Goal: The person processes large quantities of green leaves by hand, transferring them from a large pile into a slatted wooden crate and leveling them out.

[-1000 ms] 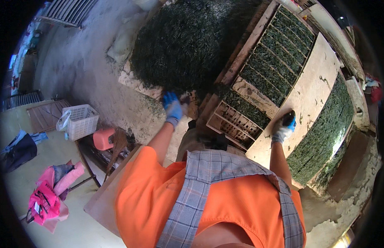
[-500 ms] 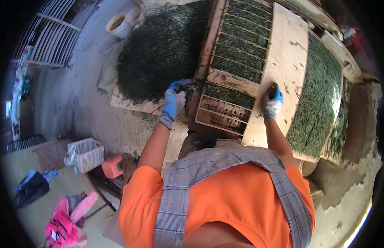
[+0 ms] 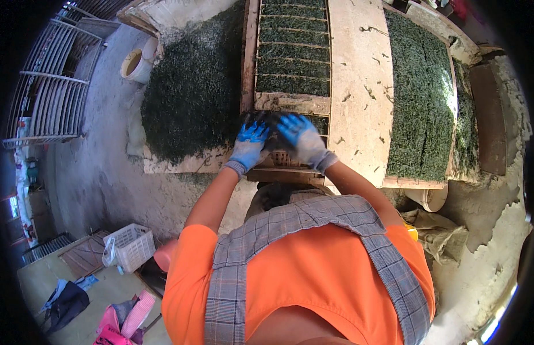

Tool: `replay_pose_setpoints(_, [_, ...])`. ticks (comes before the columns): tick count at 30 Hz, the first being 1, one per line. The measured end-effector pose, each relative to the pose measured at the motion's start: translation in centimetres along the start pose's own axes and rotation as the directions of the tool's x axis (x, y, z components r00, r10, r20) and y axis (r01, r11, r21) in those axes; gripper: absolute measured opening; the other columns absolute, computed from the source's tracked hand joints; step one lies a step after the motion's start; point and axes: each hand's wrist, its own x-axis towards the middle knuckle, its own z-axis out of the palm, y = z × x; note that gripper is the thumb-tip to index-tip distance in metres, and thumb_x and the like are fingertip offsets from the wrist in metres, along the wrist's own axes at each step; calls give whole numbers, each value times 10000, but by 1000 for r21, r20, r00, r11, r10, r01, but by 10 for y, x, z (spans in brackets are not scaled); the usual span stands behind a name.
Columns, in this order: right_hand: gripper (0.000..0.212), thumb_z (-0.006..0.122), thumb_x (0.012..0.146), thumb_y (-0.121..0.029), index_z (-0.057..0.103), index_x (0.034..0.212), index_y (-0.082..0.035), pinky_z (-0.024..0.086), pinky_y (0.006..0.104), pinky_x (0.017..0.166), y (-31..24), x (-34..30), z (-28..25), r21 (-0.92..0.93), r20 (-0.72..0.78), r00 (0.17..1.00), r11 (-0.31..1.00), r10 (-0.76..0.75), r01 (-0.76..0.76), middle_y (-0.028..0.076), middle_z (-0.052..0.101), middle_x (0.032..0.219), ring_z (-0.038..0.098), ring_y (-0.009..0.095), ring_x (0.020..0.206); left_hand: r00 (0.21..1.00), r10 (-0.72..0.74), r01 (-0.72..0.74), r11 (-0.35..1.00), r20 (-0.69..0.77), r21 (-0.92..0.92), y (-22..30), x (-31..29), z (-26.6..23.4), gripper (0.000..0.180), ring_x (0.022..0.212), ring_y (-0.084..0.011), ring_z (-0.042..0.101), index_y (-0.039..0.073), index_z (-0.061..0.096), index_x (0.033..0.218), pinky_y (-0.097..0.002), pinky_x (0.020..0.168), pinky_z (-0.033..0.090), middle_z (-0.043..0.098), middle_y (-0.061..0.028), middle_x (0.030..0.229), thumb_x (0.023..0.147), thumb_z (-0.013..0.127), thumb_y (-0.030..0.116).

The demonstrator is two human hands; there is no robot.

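Note:
Both my hands wear blue-and-white gloves and work side by side over the near end of a wooden frame [image 3: 293, 104] with crosswise slats. Fingers of my left hand [image 3: 248, 147] stretch forward at the frame's left edge. My right hand [image 3: 304, 141] lies palm down beside it, its fingers extended. Dark green leafy shreds [image 3: 270, 122] show between and around the fingertips, partly hidden by the gloves. More shreds [image 3: 294, 53] fill the slatted rows farther off. Just in front of me, part of a basket-like grid [image 3: 281, 158] shows below the hands.
Left of the frame spreads a big dark green heap [image 3: 189, 98]. On the right lie a pale board [image 3: 360, 86] with stray bits and a thick green bed [image 3: 419, 103]. A bucket [image 3: 136, 66], a white crate [image 3: 130, 247] and metal racks [image 3: 60, 80] stand to the left.
My right hand has come left off the pale board to join my left hand at the frame's near end. The left hand, earlier closed on a dark clump, now has its fingers stretched out.

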Motion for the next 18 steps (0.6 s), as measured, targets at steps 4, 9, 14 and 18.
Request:
replay_pose_setpoints(4, [596,646,778,-195,502,1345,-83,329,457,1108,5,5,22,42,105,990,995,90,-95,142,484,1413,446,344,1303,970,-83,60,993,-229,-105,-22,-41,-10,457,1364,-294,369,117,563,1303,-503,1162,203,493,-70,1409,875,580,275])
replay_pose_setpoints(9, [519,602,790,-168,553,1303,-101,398,436,1049,1,33,26,-106,183,969,976,-168,190,177,536,1350,512,346,1241,784,-571,455,796,-245,-399,11,-72,10,432,1160,-315,554,106,628,1216,-400,1026,430,607,-118,1248,790,633,179])
replay_pose_setpoints(14, [350,595,804,-184,653,1148,-168,534,439,800,-17,99,-31,238,371,900,913,229,-331,172,676,1037,644,377,949,922,-316,165,843,-224,-512,65,-56,11,540,1266,-362,471,102,509,1356,-427,1071,381,479,-177,1406,865,640,283])
replay_pose_setpoints(18, [353,614,821,-271,643,1144,-131,548,444,765,-33,161,-45,408,282,918,831,279,-378,176,695,924,665,377,896,779,-566,498,820,-269,-281,77,8,9,580,1271,-283,478,101,495,1363,-401,1064,380,491,-157,1394,855,633,346])
